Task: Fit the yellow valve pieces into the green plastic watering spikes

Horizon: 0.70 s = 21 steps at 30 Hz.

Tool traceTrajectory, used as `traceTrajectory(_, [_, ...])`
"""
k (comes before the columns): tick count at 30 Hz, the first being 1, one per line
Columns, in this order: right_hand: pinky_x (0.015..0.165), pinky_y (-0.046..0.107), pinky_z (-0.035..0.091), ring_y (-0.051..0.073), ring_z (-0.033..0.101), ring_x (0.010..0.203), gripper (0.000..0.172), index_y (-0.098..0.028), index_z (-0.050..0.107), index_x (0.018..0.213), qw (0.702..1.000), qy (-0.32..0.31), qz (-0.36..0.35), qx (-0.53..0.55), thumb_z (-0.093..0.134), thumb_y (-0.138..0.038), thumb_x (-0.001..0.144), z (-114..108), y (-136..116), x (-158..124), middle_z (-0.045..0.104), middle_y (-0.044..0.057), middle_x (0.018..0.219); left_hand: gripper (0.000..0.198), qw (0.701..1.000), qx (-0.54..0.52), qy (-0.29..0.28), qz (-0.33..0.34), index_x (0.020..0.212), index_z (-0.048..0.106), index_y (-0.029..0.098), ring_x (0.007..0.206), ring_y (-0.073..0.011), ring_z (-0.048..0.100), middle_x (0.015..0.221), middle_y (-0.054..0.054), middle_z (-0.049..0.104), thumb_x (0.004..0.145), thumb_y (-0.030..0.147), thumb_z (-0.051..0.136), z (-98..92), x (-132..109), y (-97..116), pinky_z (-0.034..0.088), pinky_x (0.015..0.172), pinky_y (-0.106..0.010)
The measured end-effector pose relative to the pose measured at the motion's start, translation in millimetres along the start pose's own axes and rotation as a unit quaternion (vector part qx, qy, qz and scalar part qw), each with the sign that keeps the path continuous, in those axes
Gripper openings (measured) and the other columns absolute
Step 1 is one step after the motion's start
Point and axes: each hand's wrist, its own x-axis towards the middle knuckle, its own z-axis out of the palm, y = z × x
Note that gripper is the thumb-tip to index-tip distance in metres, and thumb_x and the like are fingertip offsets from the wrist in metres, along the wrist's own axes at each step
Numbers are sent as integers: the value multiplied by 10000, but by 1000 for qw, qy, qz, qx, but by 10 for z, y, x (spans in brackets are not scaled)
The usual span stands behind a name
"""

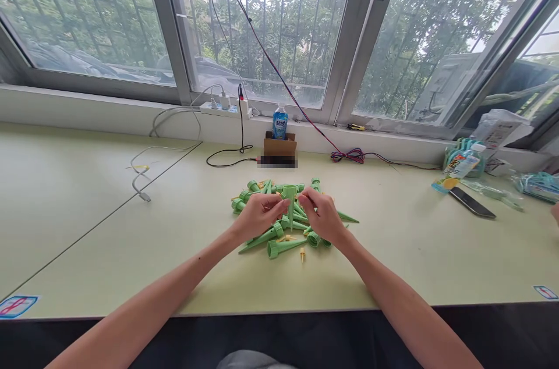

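A pile of green plastic cone spikes with small yellow pieces lies in the middle of the pale green table. My left hand and my right hand are both above the pile, fingers pinched. Between them stands one green spike, wide end up and tip down; my left fingers grip its side. My right fingers are pinched close beside it, and what they hold is too small to make out. A loose yellow piece lies just in front of the pile.
A small cardboard box with a blue bottle behind it stands at the back. Cables and a power strip lie at left. A phone, packets and bags lie at right. Another person's hand shows at the right edge.
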Motion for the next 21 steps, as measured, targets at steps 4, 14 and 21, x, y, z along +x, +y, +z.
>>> traceTrajectory(4, [549, 222, 310, 102, 330, 521, 312, -202, 439, 733, 1000, 8, 2, -3, 398, -350, 1004, 4, 2, -5, 404, -51, 581, 550, 984, -131, -81, -92, 648, 639, 108, 449, -85, 447, 525, -9, 514, 898, 583, 516, -21, 7, 38, 317, 414, -208])
traceTrajectory(14, [556, 232, 311, 106, 348, 528, 293, -203, 446, 755, 1000, 15, -14, -5, 390, -345, 1006, -6, -12, -3, 413, -47, 592, 691, 936, -273, -146, -166, 661, 713, 95, 468, -116, 479, 568, -85, 600, 893, 680, 426, -55, 12, 26, 297, 390, -216])
traceTrajectory(21, [581, 241, 327, 112, 355, 570, 283, -198, 467, 774, 999, -8, -43, 22, 385, -333, 1009, -2, -47, -13, 430, -27, 643, 841, 917, -261, -237, -186, 694, 753, 101, 459, -126, 455, 630, -142, 664, 914, 724, 232, -81, -2, 36, 326, 417, -242])
